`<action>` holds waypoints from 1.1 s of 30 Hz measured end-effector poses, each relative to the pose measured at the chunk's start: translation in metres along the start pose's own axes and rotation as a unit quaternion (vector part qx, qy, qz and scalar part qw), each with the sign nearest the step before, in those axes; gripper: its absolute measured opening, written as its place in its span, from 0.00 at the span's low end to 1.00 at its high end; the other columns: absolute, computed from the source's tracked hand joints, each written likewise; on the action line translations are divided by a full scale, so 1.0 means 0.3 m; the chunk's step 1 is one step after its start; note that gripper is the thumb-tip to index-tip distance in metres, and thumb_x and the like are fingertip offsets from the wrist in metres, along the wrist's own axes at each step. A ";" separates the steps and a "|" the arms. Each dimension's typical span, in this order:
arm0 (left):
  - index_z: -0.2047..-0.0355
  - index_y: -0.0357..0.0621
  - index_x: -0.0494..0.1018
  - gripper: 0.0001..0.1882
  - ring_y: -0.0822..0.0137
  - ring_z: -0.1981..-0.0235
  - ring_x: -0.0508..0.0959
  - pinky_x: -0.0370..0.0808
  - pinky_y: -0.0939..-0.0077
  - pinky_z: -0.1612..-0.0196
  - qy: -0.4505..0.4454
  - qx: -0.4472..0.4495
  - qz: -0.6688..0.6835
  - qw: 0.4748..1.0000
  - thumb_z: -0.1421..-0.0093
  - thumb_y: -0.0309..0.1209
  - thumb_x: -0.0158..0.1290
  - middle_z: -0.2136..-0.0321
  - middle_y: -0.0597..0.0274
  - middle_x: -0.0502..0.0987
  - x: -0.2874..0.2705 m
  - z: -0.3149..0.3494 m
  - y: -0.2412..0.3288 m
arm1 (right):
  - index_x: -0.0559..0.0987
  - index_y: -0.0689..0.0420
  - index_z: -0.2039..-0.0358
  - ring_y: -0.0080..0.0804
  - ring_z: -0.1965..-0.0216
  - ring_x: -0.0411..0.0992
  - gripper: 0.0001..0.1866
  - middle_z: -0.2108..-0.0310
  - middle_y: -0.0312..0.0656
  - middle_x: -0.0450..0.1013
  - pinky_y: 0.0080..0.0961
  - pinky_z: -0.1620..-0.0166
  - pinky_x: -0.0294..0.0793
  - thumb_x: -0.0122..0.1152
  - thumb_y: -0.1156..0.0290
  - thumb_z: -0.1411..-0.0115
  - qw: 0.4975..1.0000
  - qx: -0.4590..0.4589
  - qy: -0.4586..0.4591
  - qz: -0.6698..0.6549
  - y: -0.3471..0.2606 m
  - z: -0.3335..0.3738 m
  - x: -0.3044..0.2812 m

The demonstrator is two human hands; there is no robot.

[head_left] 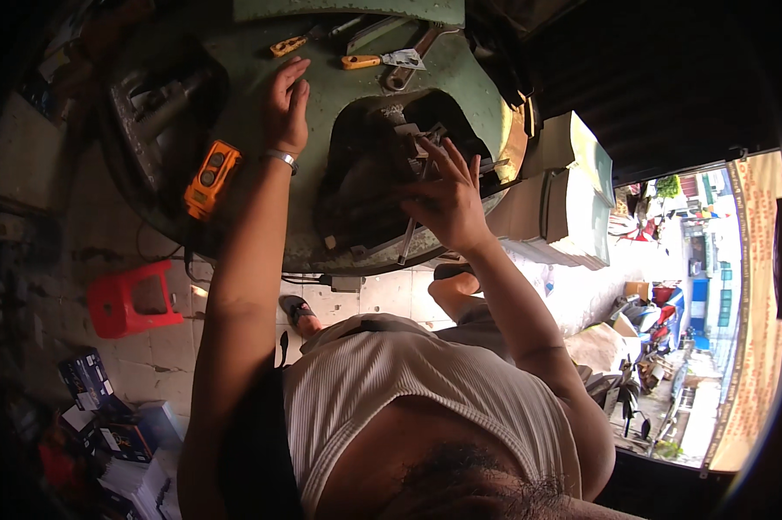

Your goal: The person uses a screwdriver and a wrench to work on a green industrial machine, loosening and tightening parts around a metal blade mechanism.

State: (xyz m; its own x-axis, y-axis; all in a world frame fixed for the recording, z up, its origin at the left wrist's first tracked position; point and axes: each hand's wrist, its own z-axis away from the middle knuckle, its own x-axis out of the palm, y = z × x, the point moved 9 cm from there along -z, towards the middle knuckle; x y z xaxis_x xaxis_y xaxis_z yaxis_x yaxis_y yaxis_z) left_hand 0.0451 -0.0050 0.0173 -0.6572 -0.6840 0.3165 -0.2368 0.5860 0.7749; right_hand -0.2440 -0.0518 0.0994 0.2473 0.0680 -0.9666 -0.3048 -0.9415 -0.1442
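Note:
My left hand (pixel 289 108) is raised over the green machine surface (pixel 252 117), fingers stretched out and nothing in them. Just beyond its fingertips lies a worn tool with a yellow handle (pixel 288 46). A putty knife (pixel 382 61) with a yellow handle and an adjustable wrench (pixel 414 65) lie farther right. My right hand (pixel 451 195) reaches over a dark recess (pixel 356 165) in the machine, fingers spread. Small metal parts (pixel 425 143) sit by its fingertips, and a thin metal rod (pixel 406 243) shows below its thumb. Whether the fingers touch these parts is hard to see.
An orange push-button control box (pixel 210 179) rests left of my left forearm. Stacks of paper (pixel 573 195) stand at the machine's right side. A red plastic stool (pixel 135 299) and several boxes (pixel 105 399) are on the floor at left.

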 end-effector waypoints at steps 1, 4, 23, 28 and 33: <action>0.38 0.38 0.68 0.23 0.56 0.34 0.70 0.66 0.63 0.34 -0.001 -0.001 0.001 1.000 0.29 0.38 0.50 0.35 0.52 0.69 0.001 0.000 -0.002 | 0.82 0.33 0.45 0.56 0.25 0.49 0.26 0.29 0.44 0.61 0.73 0.29 0.38 0.72 0.51 0.46 0.999 0.043 0.013 -0.008 0.021 0.004 -0.017; 0.39 0.37 0.69 0.23 0.56 0.34 0.70 0.67 0.62 0.35 -0.004 0.008 -0.018 1.000 0.29 0.38 0.50 0.35 0.51 0.69 -0.008 0.002 0.005 | 0.71 0.33 0.33 0.58 0.24 0.46 0.42 0.26 0.47 0.55 0.73 0.29 0.38 0.76 0.55 0.50 0.994 0.103 0.030 -0.035 0.073 0.044 -0.048; 0.41 0.35 0.70 0.24 0.57 0.36 0.71 0.68 0.60 0.34 -0.005 0.000 -0.026 1.000 0.31 0.38 0.56 0.36 0.50 0.68 0.000 0.002 0.024 | 0.66 0.39 0.30 0.46 0.26 0.55 0.46 0.30 0.36 0.64 0.76 0.29 0.36 0.77 0.61 0.50 0.973 0.113 -0.057 0.195 0.438 0.032 -0.180; 0.41 0.37 0.71 0.24 0.56 0.36 0.72 0.68 0.58 0.34 -0.004 -0.009 -0.020 1.000 0.32 0.38 0.57 0.36 0.49 0.69 -0.001 0.004 0.024 | 0.73 0.40 0.36 0.40 0.34 0.66 0.37 0.41 0.33 0.73 0.62 0.28 0.48 0.75 0.64 0.48 0.972 0.002 -0.019 0.232 0.486 -0.072 -0.184; 0.42 0.37 0.72 0.24 0.57 0.36 0.72 0.68 0.58 0.34 -0.014 -0.008 -0.027 1.000 0.33 0.40 0.58 0.37 0.50 0.70 0.012 0.004 0.021 | 0.82 0.48 0.52 0.37 0.52 0.77 0.18 0.54 0.35 0.77 0.37 0.48 0.75 0.69 0.68 0.44 0.976 -0.078 -0.014 0.205 0.640 -0.215 -0.091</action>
State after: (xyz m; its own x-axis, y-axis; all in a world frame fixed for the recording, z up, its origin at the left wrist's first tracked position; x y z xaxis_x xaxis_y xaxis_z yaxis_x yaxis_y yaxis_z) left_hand 0.0405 -0.0031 0.0227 -0.6643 -0.7012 0.2590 -0.2600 0.5417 0.7994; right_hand -0.2498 -0.2559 0.1119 0.1084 -0.3183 -0.9418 -0.2286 -0.9300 0.2880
